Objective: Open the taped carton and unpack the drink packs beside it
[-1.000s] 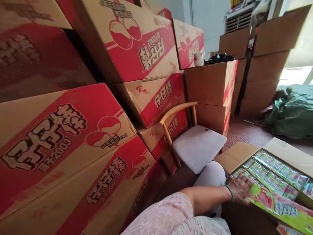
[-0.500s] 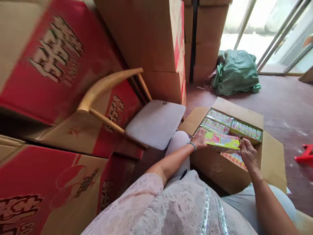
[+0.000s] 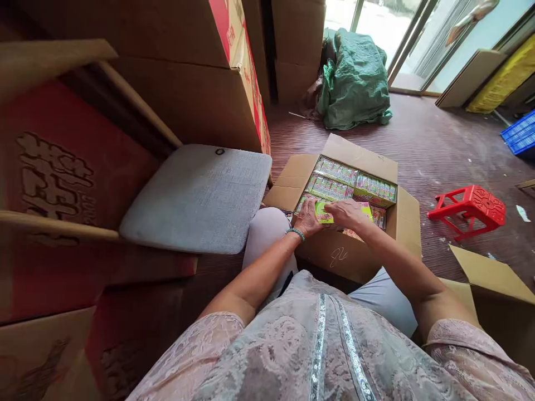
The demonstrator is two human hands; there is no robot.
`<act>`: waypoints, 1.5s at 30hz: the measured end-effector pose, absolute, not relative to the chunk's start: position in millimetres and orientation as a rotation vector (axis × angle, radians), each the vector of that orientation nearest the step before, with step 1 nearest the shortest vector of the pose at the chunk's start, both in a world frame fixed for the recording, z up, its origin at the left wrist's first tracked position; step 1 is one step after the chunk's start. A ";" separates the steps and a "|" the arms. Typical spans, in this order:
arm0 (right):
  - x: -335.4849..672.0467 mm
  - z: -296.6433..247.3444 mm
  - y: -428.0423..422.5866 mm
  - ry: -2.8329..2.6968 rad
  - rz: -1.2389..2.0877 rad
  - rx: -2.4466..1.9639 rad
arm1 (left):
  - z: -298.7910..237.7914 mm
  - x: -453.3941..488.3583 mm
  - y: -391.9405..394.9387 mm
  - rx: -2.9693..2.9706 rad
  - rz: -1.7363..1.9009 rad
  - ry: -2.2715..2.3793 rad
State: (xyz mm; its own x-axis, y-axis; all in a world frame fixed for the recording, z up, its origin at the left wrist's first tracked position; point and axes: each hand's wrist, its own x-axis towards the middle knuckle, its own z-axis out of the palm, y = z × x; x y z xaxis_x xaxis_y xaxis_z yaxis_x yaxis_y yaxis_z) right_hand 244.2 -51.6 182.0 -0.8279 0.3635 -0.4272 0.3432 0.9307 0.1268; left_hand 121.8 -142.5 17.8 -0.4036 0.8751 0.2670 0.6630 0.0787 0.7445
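Observation:
A long, narrow yellow-green and pink snack box point(image 3: 324, 213) lies across the near side of an open carton point(image 3: 340, 259). My left hand point(image 3: 308, 218), with a beaded bracelet at the wrist, is closed around the left end of this box. Over its middle reaches my right hand point(image 3: 348, 214), fingers bent and pressed on the top near the left hand; it covers much of the printed face. Several similar packs point(image 3: 334, 170) fill the far part of the carton, and part of its near inside is hidden by my hands.
A grey-seated chair point(image 3: 200, 195) and stacked red-and-brown cartons point(image 3: 154, 106) stand on the left. Behind the open carton sits a green sack point(image 3: 355, 78). To the right are a red stool point(image 3: 472, 209), a blue crate point(image 3: 520, 133) and another open carton point(image 3: 497, 278).
My right hand has moved from the right end of the snack box to its top, close to my left hand. The view has turned right and downward, bringing the whole stool into sight.

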 end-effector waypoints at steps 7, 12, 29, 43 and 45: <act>215.8 192.4 -66.7 2.501 0.149 0.457 | 21.2 126.4 -140.2 1.542 1.225 2.087; 223.5 196.3 -57.2 2.489 0.081 0.504 | 25.3 130.4 -138.5 1.490 1.213 2.106; 227.3 179.0 -58.3 2.654 0.233 0.383 | 28.5 129.8 -136.9 1.517 1.149 2.086; 221.9 175.5 -61.7 2.662 0.351 0.226 | 31.5 125.2 -137.5 1.516 1.131 2.077; 226.0 172.9 -56.3 2.682 0.339 0.203 | 32.8 124.6 -139.5 1.516 1.119 2.089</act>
